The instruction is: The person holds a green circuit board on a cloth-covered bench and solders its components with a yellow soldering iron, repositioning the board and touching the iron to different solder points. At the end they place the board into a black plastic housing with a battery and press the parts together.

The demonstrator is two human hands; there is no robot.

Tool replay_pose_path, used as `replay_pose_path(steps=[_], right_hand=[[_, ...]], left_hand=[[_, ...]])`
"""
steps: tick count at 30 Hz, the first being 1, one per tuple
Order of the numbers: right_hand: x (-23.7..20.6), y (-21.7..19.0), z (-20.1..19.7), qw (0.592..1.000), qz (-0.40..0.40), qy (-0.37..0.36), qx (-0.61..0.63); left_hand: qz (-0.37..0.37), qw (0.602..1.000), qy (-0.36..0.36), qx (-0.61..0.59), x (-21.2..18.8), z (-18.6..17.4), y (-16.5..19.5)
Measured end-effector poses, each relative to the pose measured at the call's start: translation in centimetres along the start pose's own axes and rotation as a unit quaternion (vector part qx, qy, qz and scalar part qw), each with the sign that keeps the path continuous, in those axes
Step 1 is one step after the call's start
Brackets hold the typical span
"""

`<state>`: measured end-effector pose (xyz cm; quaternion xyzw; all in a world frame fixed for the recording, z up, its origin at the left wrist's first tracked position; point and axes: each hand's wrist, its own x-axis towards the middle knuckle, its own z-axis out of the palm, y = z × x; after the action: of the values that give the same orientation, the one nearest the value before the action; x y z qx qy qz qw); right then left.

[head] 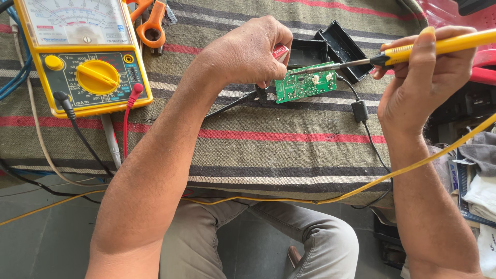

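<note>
Pinching thin green rigid circuit board (302, 84) by its edge w/ my left hand (248, 51), right hand (423, 77) clamped on yellow-handled soldering iron (413, 50); board's light, prob fragile.

Hidden and cut-off parts at the bench

Left hand (248, 51) covers its own fingertips and the circuit board's (305, 83) left end; what it pinches can't be told. Soldering iron (413, 50) handle runs off right edge. Meter (77, 51) top cropped at far-left. Orange pliers (150, 23) half out of frame. Board parts too small to identify.
</note>
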<state>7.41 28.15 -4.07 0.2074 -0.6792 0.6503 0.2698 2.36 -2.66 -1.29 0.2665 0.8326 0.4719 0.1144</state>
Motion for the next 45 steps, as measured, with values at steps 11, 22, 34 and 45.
replay_pose_path(steps=[11,22,34,45], right_hand=[[-0.4,0.5,-0.6,1.0,-0.026,0.003,-0.013],[-0.4,0.4,-0.6,0.999,-0.029,-0.008,-0.024],[-1.7,-1.6,0.8,0.996,-0.068,0.008,-0.058],[-9.2,-5.8,3.1,0.992,-0.029,0.035,-0.117]], left_hand=[[-0.001,1.0,-0.004,0.001,0.1,0.0,0.0],[0.005,1.0,-0.003,0.003,0.1,0.0,0.0],[-0.013,1.0,-0.002,0.019,0.3,0.2,0.1],[-0.007,1.0,-0.002,0.004,0.3,0.1,0.3]])
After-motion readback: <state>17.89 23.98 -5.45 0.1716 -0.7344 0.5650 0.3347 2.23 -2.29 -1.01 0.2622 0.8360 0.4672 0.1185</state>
